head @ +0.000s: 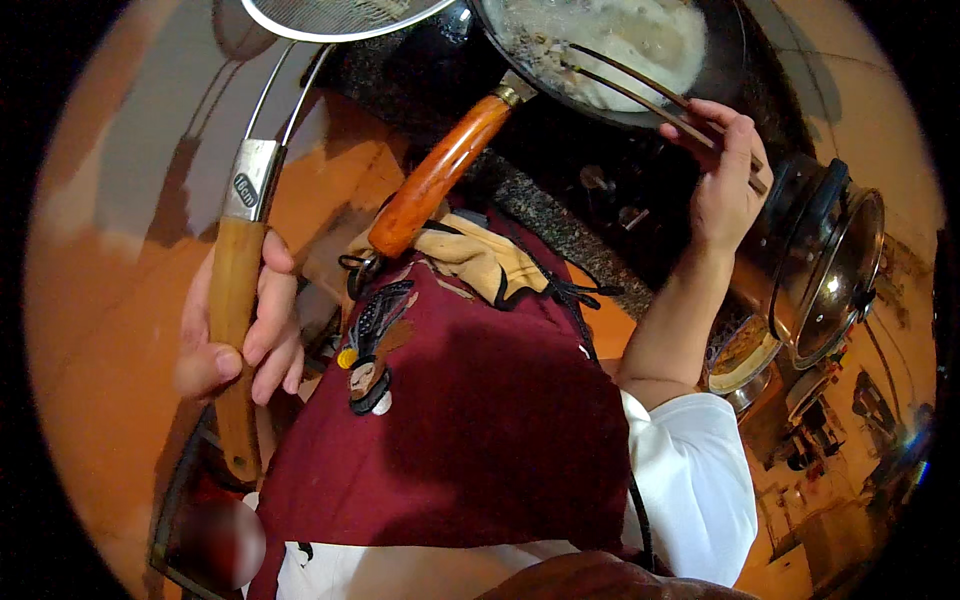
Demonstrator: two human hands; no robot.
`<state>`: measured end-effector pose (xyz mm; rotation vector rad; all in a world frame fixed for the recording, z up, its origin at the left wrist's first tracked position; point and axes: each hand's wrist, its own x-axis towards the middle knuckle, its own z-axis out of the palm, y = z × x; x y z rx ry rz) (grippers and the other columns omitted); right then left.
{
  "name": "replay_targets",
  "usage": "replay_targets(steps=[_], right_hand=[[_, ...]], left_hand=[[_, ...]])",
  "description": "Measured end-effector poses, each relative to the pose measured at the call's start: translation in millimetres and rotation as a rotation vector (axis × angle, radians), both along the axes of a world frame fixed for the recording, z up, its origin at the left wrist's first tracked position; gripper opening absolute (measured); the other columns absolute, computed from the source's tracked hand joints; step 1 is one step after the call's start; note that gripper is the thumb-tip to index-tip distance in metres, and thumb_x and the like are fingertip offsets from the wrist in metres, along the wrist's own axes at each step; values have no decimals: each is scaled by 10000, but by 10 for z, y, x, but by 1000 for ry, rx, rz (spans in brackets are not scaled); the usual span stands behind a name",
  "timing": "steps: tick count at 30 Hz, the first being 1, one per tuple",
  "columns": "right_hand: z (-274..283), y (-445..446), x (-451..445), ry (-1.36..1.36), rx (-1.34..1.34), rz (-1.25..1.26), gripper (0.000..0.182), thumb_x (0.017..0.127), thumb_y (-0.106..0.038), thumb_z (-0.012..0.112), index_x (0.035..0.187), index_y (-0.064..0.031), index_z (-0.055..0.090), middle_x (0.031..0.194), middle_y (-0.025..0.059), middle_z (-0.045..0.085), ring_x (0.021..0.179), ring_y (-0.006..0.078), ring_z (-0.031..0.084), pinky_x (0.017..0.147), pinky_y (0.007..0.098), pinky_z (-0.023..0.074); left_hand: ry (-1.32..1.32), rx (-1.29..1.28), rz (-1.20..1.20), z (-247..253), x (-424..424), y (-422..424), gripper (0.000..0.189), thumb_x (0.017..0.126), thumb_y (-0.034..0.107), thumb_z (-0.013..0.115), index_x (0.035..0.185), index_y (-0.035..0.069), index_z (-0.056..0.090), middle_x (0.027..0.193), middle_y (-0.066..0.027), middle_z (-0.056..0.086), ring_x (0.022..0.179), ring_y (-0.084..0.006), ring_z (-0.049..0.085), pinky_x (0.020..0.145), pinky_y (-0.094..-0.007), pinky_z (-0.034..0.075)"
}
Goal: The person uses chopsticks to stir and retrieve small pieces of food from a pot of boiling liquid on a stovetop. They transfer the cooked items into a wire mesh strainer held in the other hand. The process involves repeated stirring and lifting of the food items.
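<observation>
My left hand (251, 330) is closed around the wooden handle (234, 292) of a wire-mesh strainer. The strainer's metal-rimmed mesh bowl (337, 16) is at the top left, cut off by the picture's edge. In my right hand (724, 176) is a pair of dark chopsticks (645, 94), their tips in the pan. That dark pan (724, 52) holds pale, foamy liquid (660, 52), with small brownish bits (551, 56) near the chopstick tips. The pan's glossy orange-brown wooden handle (442, 172) points back towards me; neither hand touches it.
The pan stands over a black stovetop (585, 172) with a speckled stone edge (555, 221) on my side. To the right are a dark pot (787, 195), a glass lid (836, 277) and a bowl of brownish food (742, 356). My dark red apron (480, 390) lies close below the pan handle.
</observation>
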<state>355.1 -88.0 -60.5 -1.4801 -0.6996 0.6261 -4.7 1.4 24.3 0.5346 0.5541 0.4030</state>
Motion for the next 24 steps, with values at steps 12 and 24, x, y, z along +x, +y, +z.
replay_targets(steps=[12,24], right_hand=[[260,-194,-219,-186,-51,-261,347,945,-210,342,879,65,543,840,147,584,677,248,625,635,322,532],[221,-175,-68,-30,12,-70,364,949,-236,344,880,72,528,864,173,573,661,266,607,619,345,532]], left_hand=[[100,-25,-255,-107,82,550,661,666,194,655,1181,-24,301,680,-20,453,440,-113,493,512,-261,488],[70,25,-193,-297,87,471,670,678,191,646,1194,-25,277,671,-13,447,454,-111,511,514,-247,485]])
